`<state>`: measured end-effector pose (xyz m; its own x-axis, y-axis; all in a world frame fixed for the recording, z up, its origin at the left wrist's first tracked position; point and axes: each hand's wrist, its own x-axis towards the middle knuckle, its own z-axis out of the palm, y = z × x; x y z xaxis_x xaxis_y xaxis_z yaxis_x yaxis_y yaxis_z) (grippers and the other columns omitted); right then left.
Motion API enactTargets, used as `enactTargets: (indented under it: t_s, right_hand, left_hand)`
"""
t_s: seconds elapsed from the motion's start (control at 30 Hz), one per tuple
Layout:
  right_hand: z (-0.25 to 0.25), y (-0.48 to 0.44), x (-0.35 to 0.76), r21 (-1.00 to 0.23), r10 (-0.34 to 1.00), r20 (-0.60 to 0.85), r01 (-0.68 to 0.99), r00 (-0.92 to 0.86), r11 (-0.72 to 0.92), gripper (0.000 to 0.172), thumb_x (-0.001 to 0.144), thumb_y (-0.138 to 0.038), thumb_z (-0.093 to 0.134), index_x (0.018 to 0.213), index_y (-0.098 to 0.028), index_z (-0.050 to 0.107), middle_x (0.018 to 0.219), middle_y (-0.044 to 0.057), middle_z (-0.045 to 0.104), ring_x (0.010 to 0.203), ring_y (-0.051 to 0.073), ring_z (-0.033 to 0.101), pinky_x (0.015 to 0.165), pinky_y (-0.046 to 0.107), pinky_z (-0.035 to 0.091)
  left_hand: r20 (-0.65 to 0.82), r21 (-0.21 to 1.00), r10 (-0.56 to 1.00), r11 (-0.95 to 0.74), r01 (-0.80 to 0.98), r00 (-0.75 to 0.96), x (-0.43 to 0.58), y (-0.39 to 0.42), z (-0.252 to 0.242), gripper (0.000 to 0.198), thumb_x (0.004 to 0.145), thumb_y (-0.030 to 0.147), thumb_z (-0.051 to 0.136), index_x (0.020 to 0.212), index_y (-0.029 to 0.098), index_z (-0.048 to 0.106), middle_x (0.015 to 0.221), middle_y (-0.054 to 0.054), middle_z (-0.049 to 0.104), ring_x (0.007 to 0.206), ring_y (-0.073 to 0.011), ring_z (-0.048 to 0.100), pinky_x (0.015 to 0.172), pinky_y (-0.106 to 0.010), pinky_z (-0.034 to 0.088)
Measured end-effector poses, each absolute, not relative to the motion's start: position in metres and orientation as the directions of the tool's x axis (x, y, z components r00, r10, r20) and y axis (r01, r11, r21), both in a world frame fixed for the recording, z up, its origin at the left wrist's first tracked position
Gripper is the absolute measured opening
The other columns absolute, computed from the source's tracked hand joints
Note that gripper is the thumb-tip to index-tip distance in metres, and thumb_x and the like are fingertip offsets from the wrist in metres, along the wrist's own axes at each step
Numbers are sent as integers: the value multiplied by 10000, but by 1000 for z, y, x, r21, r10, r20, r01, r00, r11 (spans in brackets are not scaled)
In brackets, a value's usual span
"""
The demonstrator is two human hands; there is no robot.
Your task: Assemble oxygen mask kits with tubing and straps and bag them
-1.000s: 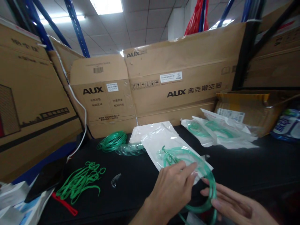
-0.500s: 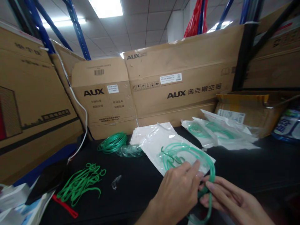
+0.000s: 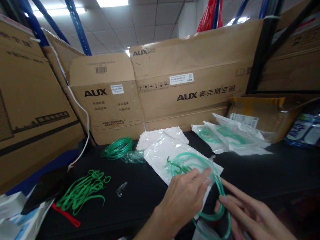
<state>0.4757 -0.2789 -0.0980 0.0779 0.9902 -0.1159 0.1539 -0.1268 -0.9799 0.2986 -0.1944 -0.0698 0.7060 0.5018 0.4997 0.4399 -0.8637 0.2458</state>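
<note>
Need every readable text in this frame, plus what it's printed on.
"AUX": left cardboard box, big black print.
"AUX 奥克斯空调": large cardboard box, front face.
"AUX": same large box, top-left corner, small print.
Too small to read: shipping sticker on the large box, white sticker and barcode label on the left box, and the Chinese lines under its logo.
Blurred: blue-white package, printed white label.

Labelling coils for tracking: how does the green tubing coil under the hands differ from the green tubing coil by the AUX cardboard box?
The loose green tubing coil sits partly inside a clear plastic pouch; the compact green tubing coil lies bare. The first spreads in wide loops, the second is wound tight. Left hand and right hand touch the first; no hand touches the second. Both: green tubing on the black table.
</note>
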Motion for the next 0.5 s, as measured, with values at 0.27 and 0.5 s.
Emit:
enactTargets:
  t_s: [0.27,0.5]
  right_hand:
    - [-89,-268,468,-992,996,-87,95,5,-87,699,825,-608,723,1348,-149,662,409,-12,628,315,135,508,377,207,441]
    - [-92,-280,468,-918,967,-253,-308,-27,-248,555,668,-499,916,1121,-200,800,733,32,720,626,144,647,599,219,560]
  left_hand:
    - [468,265,416,-908,326,779,296,-203,-68,390,1075,289,432,1441,243,557,1015,-34,748,829,-183,721,736,-284,611]
    - [501,430,565,-820,378,656,300,-194,-66,347,1064,271,468,1348,210,658,1003,-52,752,889,-186,724,845,-295,598]
